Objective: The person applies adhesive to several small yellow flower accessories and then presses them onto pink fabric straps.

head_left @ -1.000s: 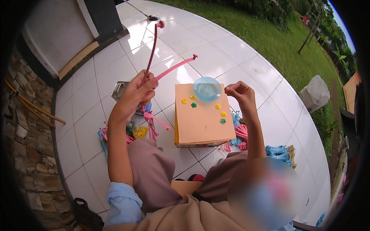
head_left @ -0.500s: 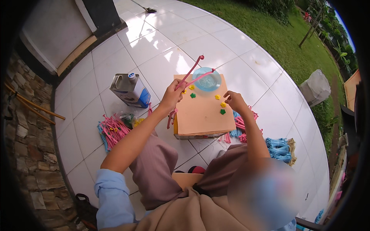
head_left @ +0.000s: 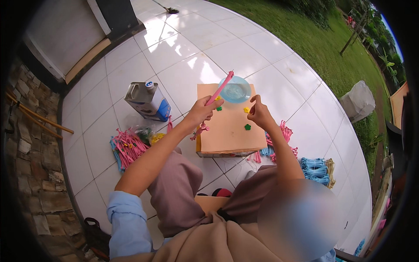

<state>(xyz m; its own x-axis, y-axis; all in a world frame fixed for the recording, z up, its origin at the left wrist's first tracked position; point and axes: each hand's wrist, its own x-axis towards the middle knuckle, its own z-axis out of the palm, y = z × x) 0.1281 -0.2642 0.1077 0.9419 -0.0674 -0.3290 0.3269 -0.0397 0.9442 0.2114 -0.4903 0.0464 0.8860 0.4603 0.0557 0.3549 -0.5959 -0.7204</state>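
Note:
My left hand [head_left: 203,112] is closed round a bundle of long pink strips [head_left: 221,88] with knobbed ends. They point up and away over the box, and shorter ends hang below the fist. My right hand [head_left: 262,116] is over the right side of the box top, fingers bent and thumb drawn in; whatever is in them, if anything, is hidden. Beside its fingertips lies a yellow flower-shaped piece [head_left: 246,110], with a green flower piece [head_left: 248,127] just below. Another green flower [head_left: 219,108] and a partly covered yellow one [head_left: 218,98] lie near my left hand.
The flat tan box top [head_left: 227,135] bears a clear blue dish [head_left: 235,90] at its far edge. Left stand a metal can [head_left: 148,101] and a heap of pink strips [head_left: 128,150]. Right are more pink strips [head_left: 286,135] and blue bundles [head_left: 315,170] on white tiles.
My left hand has turned the pink strips closer together and lowered their tips. My right hand has moved slightly left and down. One yellow flower no longer shows; the right green one has shifted left.

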